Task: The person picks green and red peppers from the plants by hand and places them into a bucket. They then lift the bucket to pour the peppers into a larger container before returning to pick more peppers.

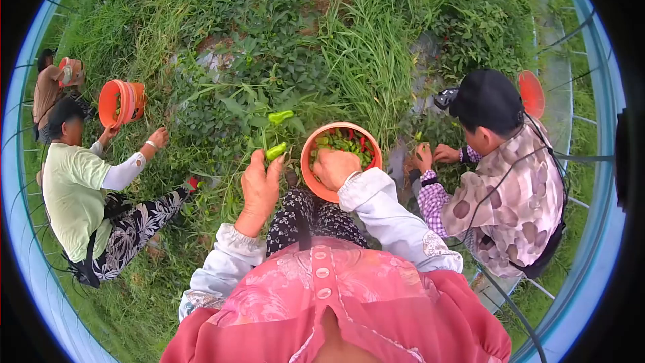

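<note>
My left hand [259, 185] is raised among the leaves, with a light green pepper [276, 151] between its thumb and fingertips. Just beyond it, a second green pepper [280, 116] shows against the foliage. My right hand [338, 168] is inside the rim of an orange bucket [377, 158], its fingers curled downward. Whatever those fingers hold, if anything, is hidden behind the back of the hand. Green and red peppers [349, 140] lie in the bucket, which stands right in front of my knees.
Leafy plants [262, 47] and tall grass [366, 54] fill the ground ahead. A person [80, 181] at left holds an orange bucket [124, 102], with another person [54, 91] behind. At right, a person [517, 181] in a cap reaches into plants near an orange container [531, 94].
</note>
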`<state>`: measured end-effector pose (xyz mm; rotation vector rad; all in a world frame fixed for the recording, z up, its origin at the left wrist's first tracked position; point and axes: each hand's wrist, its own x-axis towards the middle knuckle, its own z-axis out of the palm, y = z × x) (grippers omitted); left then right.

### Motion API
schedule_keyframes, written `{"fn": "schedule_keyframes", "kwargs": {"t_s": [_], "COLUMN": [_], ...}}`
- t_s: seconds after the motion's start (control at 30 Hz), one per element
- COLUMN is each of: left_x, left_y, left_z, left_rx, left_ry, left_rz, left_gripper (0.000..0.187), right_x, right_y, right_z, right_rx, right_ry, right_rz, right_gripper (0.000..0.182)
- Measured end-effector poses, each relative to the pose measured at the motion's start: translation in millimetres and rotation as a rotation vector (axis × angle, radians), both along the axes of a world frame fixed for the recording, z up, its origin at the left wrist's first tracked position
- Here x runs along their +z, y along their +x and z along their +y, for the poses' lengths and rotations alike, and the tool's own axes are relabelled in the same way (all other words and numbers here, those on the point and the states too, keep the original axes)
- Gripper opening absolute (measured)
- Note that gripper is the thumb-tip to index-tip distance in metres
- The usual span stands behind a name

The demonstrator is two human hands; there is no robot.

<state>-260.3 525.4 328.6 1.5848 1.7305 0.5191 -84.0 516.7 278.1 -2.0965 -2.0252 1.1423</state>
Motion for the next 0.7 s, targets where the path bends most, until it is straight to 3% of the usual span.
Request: {"fn": "schedule_keyframes", "kwargs": {"t_s": [0.1,0.17,0.2,0.27,0.4,0.47,0.53,0.57,0.7], "left_x": [0.8,-3.2,-5.7,-9.5,-8.5,-10.7,-10.2,-9.4,-2.7], "left_y": [-1.7,2.0,3.7,6.5,6.2,4.6,2.9,2.0,7.0], "left_z": [4.6,2.3,1.5,-0.3,9.4,16.3,19.7,24.8,22.9], "left_rx": [-0.090,-0.110,-0.125,-0.177,-0.226,-0.241,-0.274,-0.279,-0.320], "left_ry": [0.012,-0.011,-0.035,-0.015,-0.091,-0.119,-0.126,-0.129,-0.175], "left_rz": [0.009,0.030,0.055,0.094,0.136,0.120,0.146,0.141,0.088], "left_gripper": [0.028,0.028,0.029,0.030,0.028,0.029,0.028,0.028,0.025], "right_x": [-14.8,-12.6,-1.0,19.3,-22.3,-22.2,-8.6,-5.0,-6.3], "right_y": [24.9,23.4,16.4,-5.9,-29.3,-28.4,-25.7,-26.1,-18.6], "right_z": [-6.1,-9.7,-7.7,-2.0,6.0,10.1,16.8,21.7,29.0], "right_rx": [-0.011,-0.321,-0.321,-0.532,-0.457,-0.472,-0.618,-0.702,-1.005], "right_ry": [0.075,-0.113,-0.114,-0.244,0.016,-0.031,-0.281,-0.392,-0.320], "right_rz": [0.216,0.882,0.879,1.128,0.945,0.928,1.189,1.200,1.230], "right_gripper": [0.024,0.024,0.024,0.032,0.030,0.027,0.021,0.017,0.018]}}
